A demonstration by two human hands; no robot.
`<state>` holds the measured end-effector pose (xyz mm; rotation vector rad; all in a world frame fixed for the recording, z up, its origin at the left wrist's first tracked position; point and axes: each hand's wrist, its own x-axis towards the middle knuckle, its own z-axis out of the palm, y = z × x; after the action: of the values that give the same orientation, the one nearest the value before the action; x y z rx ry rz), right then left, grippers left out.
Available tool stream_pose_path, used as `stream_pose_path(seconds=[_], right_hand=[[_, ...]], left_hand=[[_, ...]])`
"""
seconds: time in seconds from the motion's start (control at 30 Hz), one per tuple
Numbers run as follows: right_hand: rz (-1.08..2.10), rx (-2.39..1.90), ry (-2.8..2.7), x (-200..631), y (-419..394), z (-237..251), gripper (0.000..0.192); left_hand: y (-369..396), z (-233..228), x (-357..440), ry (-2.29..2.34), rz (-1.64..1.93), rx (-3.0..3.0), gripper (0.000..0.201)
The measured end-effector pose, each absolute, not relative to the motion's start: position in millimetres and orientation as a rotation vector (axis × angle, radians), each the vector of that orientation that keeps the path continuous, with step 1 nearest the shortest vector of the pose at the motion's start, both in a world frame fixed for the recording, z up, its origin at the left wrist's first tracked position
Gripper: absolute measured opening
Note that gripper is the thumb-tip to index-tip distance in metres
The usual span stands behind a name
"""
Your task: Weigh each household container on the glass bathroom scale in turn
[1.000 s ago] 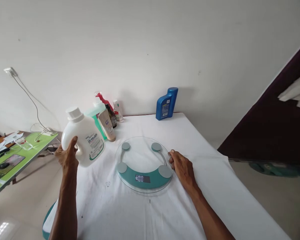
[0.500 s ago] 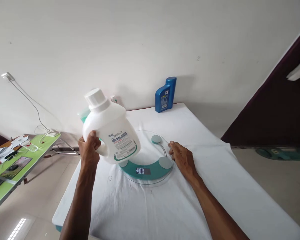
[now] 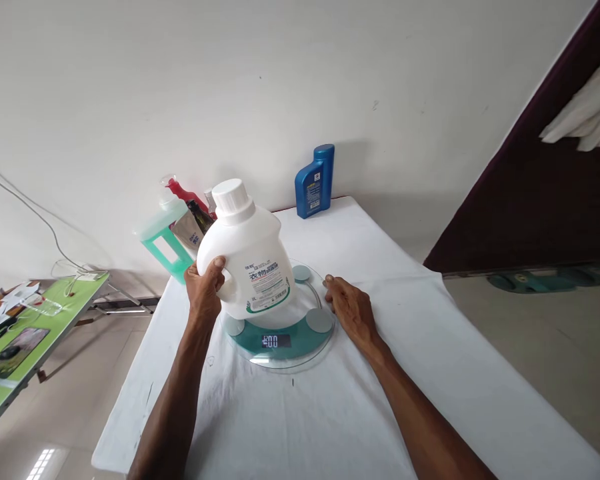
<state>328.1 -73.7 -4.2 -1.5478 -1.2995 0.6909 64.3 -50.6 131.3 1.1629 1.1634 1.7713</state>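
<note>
My left hand [image 3: 205, 291] is wrapped round the handle of a white laundry liquid jug [image 3: 245, 243] with a white ribbed cap and a printed label. The jug is nearly upright over the round glass bathroom scale [image 3: 273, 340]. Whether its base touches the glass, I cannot tell. A lit display with zeros shows on the scale's green front band, and the jug hides part of the glass. At the scale's right rim, my right hand [image 3: 353, 313] has its fingers curled, with thumb and forefinger closed on the glass edge.
A blue oil bottle [image 3: 315, 183] stands by the wall at the back of the white-covered table [image 3: 460, 393]. Behind the jug, at the back left, are a green jug [image 3: 167, 233], a red bottle [image 3: 187, 195] and other containers. A lime-green table [image 3: 80, 297] is at far left.
The jug has moved right over the scale and become more upright in my left hand. My right hand stays at the scale's rim. The view has shifted, uncovering the containers at the back left.
</note>
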Motion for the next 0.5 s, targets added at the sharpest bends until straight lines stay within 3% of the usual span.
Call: stream_pose_path(seconds=[0.23,0.5], right_hand=[[0.702,-1.567,-1.287,327.9,-74.1,-5.0,0.065],[0.695,-1.568,-1.336,329.5,-76.4,-2.6,0.061]], left_hand=[[-48.2,122.1,67.7,1.161,1.743,1.146,0.064],[-43.6,106.2,47.9,1.125,1.684,1.368,0.068]])
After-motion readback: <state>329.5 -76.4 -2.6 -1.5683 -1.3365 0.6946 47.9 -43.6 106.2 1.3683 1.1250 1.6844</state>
